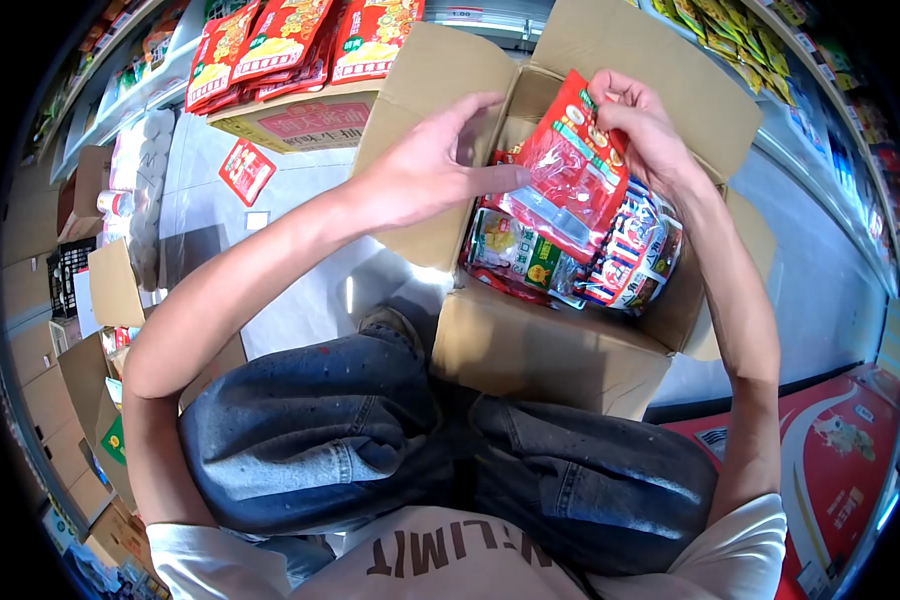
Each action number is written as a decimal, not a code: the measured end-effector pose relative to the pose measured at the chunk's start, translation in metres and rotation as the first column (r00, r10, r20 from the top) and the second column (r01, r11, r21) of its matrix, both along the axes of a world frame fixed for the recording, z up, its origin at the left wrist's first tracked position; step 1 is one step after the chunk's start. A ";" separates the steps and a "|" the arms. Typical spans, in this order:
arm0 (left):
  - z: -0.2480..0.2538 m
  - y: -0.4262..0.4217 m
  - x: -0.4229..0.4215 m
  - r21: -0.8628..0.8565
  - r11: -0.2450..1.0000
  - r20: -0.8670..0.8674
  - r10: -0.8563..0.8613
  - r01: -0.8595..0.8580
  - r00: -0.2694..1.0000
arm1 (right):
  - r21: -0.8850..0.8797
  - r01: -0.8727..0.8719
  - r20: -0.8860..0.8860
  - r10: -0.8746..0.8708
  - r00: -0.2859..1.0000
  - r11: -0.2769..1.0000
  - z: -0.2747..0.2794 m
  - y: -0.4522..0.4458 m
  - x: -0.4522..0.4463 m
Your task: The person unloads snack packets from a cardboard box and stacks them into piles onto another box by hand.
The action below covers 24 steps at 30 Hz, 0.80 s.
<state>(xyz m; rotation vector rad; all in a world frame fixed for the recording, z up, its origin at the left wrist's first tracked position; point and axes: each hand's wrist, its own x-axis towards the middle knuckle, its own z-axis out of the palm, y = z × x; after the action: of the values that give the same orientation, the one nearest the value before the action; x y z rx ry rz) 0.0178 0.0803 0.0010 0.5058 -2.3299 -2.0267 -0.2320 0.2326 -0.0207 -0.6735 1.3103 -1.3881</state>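
Note:
In my right hand [642,128], thumb and fingers pinch the top corner of a red plastic food packet [577,165], which hangs tilted above an open cardboard box [540,345]. My left hand [435,155] is at the box's left side with fingers spread. Its thumb reaches the packet's left edge; whether it touches I cannot tell. Inside the box lie a green-and-white packet [513,245] and blue-and-white striped packets [635,250]. The held packet hides part of the contents.
Another carton [300,122] at the upper left bears several red packets [285,40]. A single red packet [246,171] lies on the grey floor. Stocked shelves curve along both sides. A red printed panel [840,450] stands at the lower right.

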 end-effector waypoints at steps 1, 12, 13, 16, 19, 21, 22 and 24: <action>0.008 0.001 -0.003 0.152 0.988 0.014 0.007 -0.009 1.000 | -0.052 0.020 0.066 -0.016 0.998 0.998 0.013 -0.003 0.006; 0.015 -0.027 0.013 0.481 0.851 0.036 0.220 -0.210 0.975 | -0.174 -0.014 0.315 0.069 0.947 0.985 0.057 -0.032 0.028; 0.019 -0.030 0.013 0.525 0.813 0.041 0.272 -0.253 0.961 | -0.205 -0.096 0.203 0.138 0.969 0.974 0.060 -0.032 0.025; 0.022 -0.040 0.019 0.704 0.669 0.090 0.248 -0.238 0.965 | -0.361 -0.236 0.075 0.280 0.957 0.902 0.067 -0.033 0.033; 0.021 -0.053 0.021 0.776 0.630 0.051 0.006 -0.044 0.999 | -0.298 -0.300 -0.203 0.247 0.947 0.906 0.065 -0.044 0.031; 0.011 -0.060 0.019 0.829 0.557 0.001 -0.090 0.050 0.996 | -0.217 -0.262 -0.406 0.157 0.900 0.940 0.062 -0.054 0.033; 0.008 -0.061 0.021 0.870 0.489 -0.016 -0.086 0.056 0.996 | -0.208 -0.270 -0.416 0.165 0.894 0.940 0.062 -0.060 0.035; 0.007 -0.061 0.027 0.937 0.343 -0.045 -0.074 0.067 0.996 | -0.138 -0.174 -0.276 0.131 0.952 0.975 0.060 -0.070 0.039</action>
<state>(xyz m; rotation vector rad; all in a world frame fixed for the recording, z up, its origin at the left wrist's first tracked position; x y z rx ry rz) 0.0448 0.0196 0.0080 0.3595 -0.8390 -3.2513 -0.1930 0.1628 0.0394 -1.0805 1.3295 -1.3183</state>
